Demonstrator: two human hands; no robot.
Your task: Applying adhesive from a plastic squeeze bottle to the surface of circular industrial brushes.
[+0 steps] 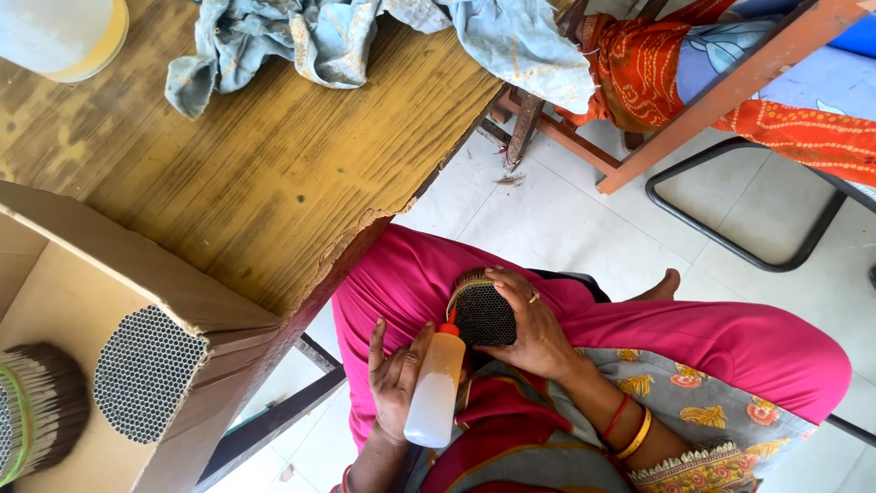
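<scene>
The left hand point(397, 383) grasps a squeeze bottle point(435, 388), red nozzle against the dark stick bundle point(484, 315). The right hand point(529, 324) clasps the bundle over the lap, off the bench point(228, 183) edge, steadying it.

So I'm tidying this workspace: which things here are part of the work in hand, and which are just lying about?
In use:
- squeeze bottle, held in the left hand
- round stick bundle, held by the right hand

Lying about:
- crumpled blue cloth on the wooden table
- cardboard box with more bundles
- white container
</scene>
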